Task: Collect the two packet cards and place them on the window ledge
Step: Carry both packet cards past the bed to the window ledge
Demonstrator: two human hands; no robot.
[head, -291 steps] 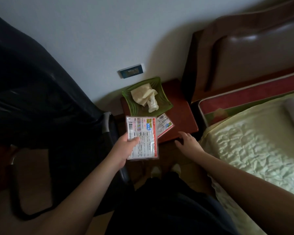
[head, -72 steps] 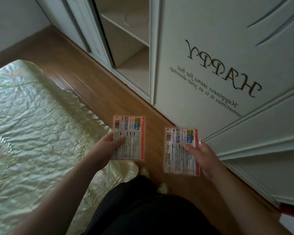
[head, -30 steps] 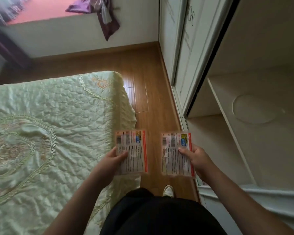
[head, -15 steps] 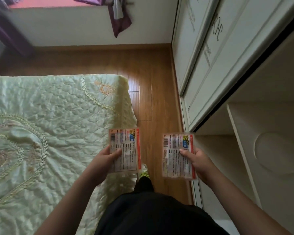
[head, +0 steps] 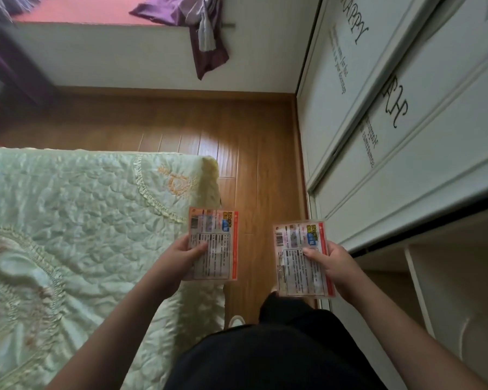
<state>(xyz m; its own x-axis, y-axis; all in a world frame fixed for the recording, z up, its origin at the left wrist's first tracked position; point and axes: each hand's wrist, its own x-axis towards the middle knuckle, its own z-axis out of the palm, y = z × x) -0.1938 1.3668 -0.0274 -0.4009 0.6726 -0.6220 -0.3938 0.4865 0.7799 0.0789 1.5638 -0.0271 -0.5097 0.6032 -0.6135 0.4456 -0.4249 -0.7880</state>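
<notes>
With one flat orange-edged printed packet card (head: 213, 243) pinched in the left hand (head: 178, 261) and another (head: 303, 258) in the right hand (head: 334, 267), well short of the pink-topped window ledge (head: 76, 11), either could be dropped through so light a thumb grip, or snagged on the hanging purple curtain (head: 206, 49).

the wardrobe door (head: 378, 88) bears "happy" in dark script, with smaller cursive lines beneath too slanted to read. print on both packet cards (head: 213, 243) is too small.

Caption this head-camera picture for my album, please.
Left hand and right hand each carry a packet card toward the ledge.
</notes>
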